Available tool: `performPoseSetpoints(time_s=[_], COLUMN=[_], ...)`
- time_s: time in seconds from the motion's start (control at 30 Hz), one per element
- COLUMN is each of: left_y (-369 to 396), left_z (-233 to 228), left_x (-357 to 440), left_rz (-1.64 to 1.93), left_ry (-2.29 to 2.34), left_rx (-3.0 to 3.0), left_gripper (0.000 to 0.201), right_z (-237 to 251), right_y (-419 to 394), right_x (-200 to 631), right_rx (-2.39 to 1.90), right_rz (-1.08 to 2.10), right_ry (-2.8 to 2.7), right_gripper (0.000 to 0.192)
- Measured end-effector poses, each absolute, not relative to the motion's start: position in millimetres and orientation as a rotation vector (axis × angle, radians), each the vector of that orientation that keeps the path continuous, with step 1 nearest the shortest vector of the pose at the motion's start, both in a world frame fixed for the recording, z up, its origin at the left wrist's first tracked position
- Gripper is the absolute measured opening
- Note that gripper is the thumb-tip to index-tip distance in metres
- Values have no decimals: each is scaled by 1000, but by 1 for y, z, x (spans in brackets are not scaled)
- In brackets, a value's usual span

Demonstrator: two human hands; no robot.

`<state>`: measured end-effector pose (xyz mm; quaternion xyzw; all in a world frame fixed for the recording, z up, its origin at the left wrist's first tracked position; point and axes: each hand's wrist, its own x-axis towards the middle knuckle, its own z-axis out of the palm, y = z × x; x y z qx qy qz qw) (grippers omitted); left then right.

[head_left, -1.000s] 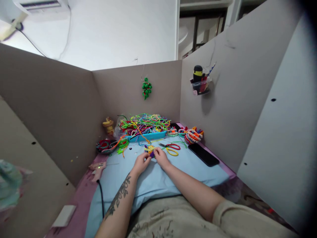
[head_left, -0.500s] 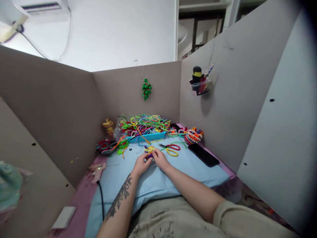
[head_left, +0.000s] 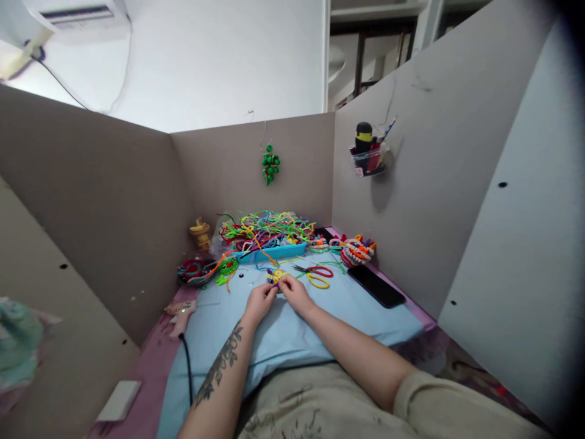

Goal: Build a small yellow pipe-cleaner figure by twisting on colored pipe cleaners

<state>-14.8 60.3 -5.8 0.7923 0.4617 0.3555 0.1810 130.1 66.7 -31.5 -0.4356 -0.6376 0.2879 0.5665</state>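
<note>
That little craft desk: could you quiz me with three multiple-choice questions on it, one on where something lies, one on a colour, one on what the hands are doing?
1. Where does the black phone lie?
A. right of the scissors
B. inside the blue tray
C. left of the hands

2. What colour is the tray under the heap of pipe cleaners?
A. red
B. blue
C. white

3. The left hand and right hand are:
A. apart and empty
B. together pinching a small colourful piece
C. holding the scissors

Answers: 1 A, it lies beside the right wall; 2 B, its blue rim shows; 3 B, both sets of fingertips meet on it.
</note>
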Motion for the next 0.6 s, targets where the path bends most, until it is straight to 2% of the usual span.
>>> performPoseSetpoints(time_s=[0.27, 0.6], left_y=[61, 60], left_z=[-8, -4], left_x=[-14, -15], left_rz=[1004, 1255], left_ry=[1285, 1227], left_rx=[2226, 2207], left_gripper=[29, 18], right_z=[-32, -31], right_y=[67, 65], right_x=[129, 128], right_rx=[-1030, -1046], right_rz=[677, 653], right_ry=[-1490, -1501], right_gripper=[12, 11])
